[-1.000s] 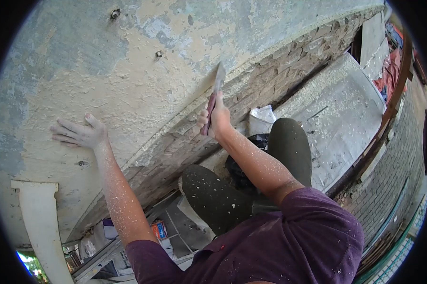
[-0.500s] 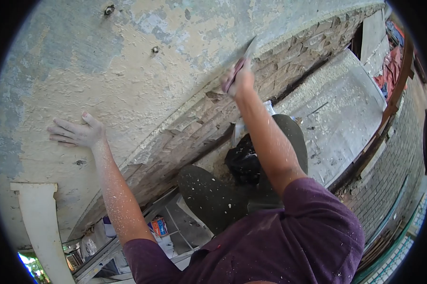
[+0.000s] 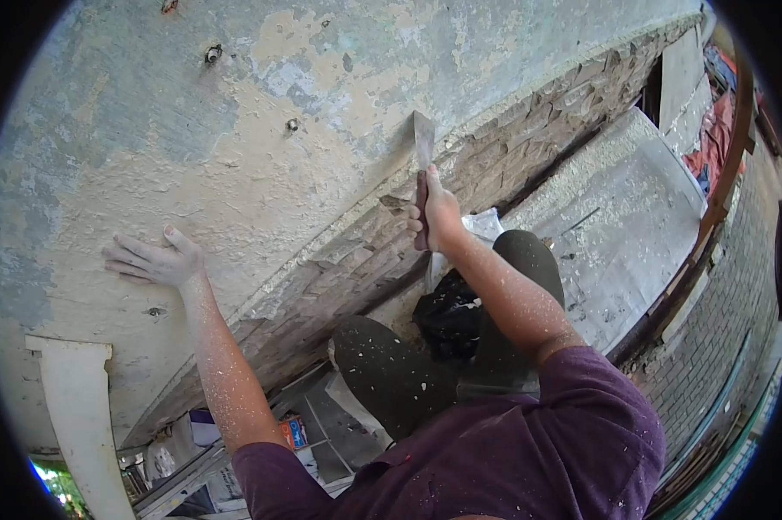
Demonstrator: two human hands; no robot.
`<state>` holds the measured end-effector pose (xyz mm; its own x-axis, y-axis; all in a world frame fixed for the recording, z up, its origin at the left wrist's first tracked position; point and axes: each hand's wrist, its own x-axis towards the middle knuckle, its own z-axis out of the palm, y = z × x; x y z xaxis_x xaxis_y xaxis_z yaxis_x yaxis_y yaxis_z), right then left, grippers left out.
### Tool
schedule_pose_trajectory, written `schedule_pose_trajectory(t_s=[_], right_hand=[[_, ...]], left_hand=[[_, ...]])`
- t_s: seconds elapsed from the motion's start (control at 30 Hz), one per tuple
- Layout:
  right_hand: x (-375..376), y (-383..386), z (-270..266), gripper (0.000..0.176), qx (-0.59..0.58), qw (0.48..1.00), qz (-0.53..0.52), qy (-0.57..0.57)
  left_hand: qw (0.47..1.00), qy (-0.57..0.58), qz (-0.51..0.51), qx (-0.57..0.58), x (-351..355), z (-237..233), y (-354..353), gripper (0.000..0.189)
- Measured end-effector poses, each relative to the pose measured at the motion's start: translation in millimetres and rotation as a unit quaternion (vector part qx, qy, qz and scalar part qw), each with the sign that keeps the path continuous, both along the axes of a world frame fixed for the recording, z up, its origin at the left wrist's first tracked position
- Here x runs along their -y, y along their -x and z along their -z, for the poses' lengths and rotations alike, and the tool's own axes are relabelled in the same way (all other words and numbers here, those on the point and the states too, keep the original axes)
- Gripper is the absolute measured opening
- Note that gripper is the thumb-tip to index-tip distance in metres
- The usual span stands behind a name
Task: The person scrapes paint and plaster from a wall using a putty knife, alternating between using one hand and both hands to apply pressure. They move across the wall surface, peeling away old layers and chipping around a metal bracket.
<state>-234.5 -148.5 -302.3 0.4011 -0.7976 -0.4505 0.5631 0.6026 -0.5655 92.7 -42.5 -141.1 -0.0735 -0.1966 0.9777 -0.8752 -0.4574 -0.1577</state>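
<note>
My right hand (image 3: pixel 438 215) grips the dark reddish handle of a scraper (image 3: pixel 423 143), its flat metal blade pointing up toward the wall near the top of the stone ledge. Fingers spread, my left hand (image 3: pixel 161 260) lies flat against the wall (image 3: pixel 261 199), pale with dust. Cream paint there is blistered and flaking, with grey-blue patches showing through it. Below the painted surface runs a band of rough stone cladding (image 3: pixel 529 113). Paint flecks dot both forearms.
A pale sheet-covered surface (image 3: pixel 625 217) strewn with paint chips lies at right. A black plastic bag (image 3: pixel 447 312) sits by my knees. Metal bolts (image 3: pixel 213 54) stick out of the wall. A white curved post (image 3: pixel 74 399) stands lower left, and brick paving (image 3: pixel 711 303) runs along the far right.
My right hand has come down and back from the wall, and the scraper's blade now points more upright. The left hand stays on the wall while the whole view shifts slightly.
</note>
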Motion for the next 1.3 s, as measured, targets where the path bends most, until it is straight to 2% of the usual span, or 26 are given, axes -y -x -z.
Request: schedule_pose_trajectory(t_s=[0.07,0.1,0.17,0.23,0.33,0.37,0.43,0.47,0.53,0.57,0.6,0.67,0.73,0.77,0.8,0.83,0.87,0.9,0.93,0.97,1.03,1.1,1.17,1.23,1.3], right_hand=[[13.9,8.5,23.3,0.054,-0.076,0.995,0.025,0.066],[17.8,13.2,32.4,0.054,-0.074,0.995,0.025,0.067],[24.8,23.2,41.9,0.055,-0.145,0.977,0.02,0.155],[35.2,31.4,24.0,0.056,-0.139,0.978,0.057,0.144],[69.8,44.3,15.5,0.058,-0.207,0.945,0.095,0.236],[90.1,52.7,-3.8,0.059,-0.221,0.929,0.116,0.275],[123.4,67.7,-48.6,0.061,-0.181,0.932,0.133,0.285],[119.1,72.2,-42.6,0.061,-0.185,0.933,0.13,0.279],[100.9,82.1,-30.7,0.061,-0.269,0.905,0.082,0.32],[98.5,76.6,17.0,0.063,-0.327,0.888,0.079,0.314],[92.5,74.4,41.2,0.061,-0.362,0.867,0.083,0.332],[96.0,75.6,29.4,0.059,-0.395,0.845,0.082,0.351],[107.6,81.4,-31.2,0.053,-0.38,0.854,0.03,0.354],[108.5,78.3,-24.5,0.053,-0.38,0.855,0.027,0.352],[106.3,71.9,-8.9,0.05,-0.438,0.764,0.094,0.464],[106.5,62.5,8.2,0.047,-0.481,0.651,0.165,0.563],[95.4,61.1,44.5,0.045,-0.477,0.694,0.112,0.527],[77.5,53.7,66.4,0.046,-0.42,0.74,0.165,0.499],[72.4,49.8,67.7,0.048,-0.402,0.797,0.153,0.425],[79.3,53.6,68.7,0.048,-0.401,0.796,0.152,0.427],[80.3,67.9,57.2,0.051,-0.499,0.771,0.043,0.393],[75.9,67.7,54.1,0.052,-0.467,0.783,0.076,0.403],[69.0,62.3,46.6,0.053,-0.407,0.849,0.069,0.331],[74.6,51.3,38.8,0.053,-0.393,0.855,0.056,0.333],[92.3,38.9,27.2,0.056,-0.365,0.771,0.175,0.491]], left_hand=[[1.0,-0.001,-0.002,0.003,-1.1,1.3,-1.1,0.079],[1.0,-0.001,-0.003,0.008,-0.9,0.7,-2.6,0.079],[1.0,-0.001,-0.001,0.014,-1.0,0.4,-5.0,0.079],[1.0,0.003,0.003,0.017,0.0,2.2,-4.0,0.079],[1.0,-0.002,-0.003,0.011,-1.1,-0.2,-3.5,0.079],[1.0,-0.003,-0.003,0.012,-1.0,-0.7,-4.0,0.079],[1.0,-0.01,-0.004,0.009,-0.8,2.6,-2.0,0.079],[1.0,-0.007,-0.002,0.006,-1.1,3.3,0.0,0.079],[1.0,-0.005,0.008,0.01,-0.5,-1.0,2.0,0.079],[1.0,-0.002,0.004,0.009,-0.5,-0.5,2.0,0.078],[1.0,0.004,-0.002,0.008,1.2,-0.4,2.3,0.078],[1.0,0.008,-0.001,0.015,1.6,-1.0,0.7,0.078],[1.0,-0.006,0.002,0.024,0.7,0.8,1.7,0.078],[1.0,-0.002,0.003,0.012,2.7,1.8,4.5,0.078],[1.0,-0.002,0.005,0.003,0.6,0.5,6.5,0.077],[1.0,-0.004,0.006,0.007,-1.9,-1.2,5.1,0.077],[1.0,-0.001,0.01,0.016,-0.7,-0.5,1.9,0.077],[1.0,0.003,0.012,0.024,0.9,-0.9,-0.2,0.077],[1.0,0.011,0.01,0.024,2.7,-2.6,-0.2,0.077],[1.0,0.01,0.008,0.018,2.1,-1.6,0.2,0.078],[1.0,-0.005,0.008,0.011,-1.6,1.7,1.2,0.078],[1.0,-0.001,0.0,0.002,1.0,1.8,1.6,0.079],[1.0,-0.007,-0.001,-0.003,0.3,3.2,3.8,0.079],[1.0,-0.003,-0.002,0.003,1.2,-0.9,1.9,0.08],[1.0,-0.005,-0.006,0.003,0.9,1.6,0.2,0.08]])
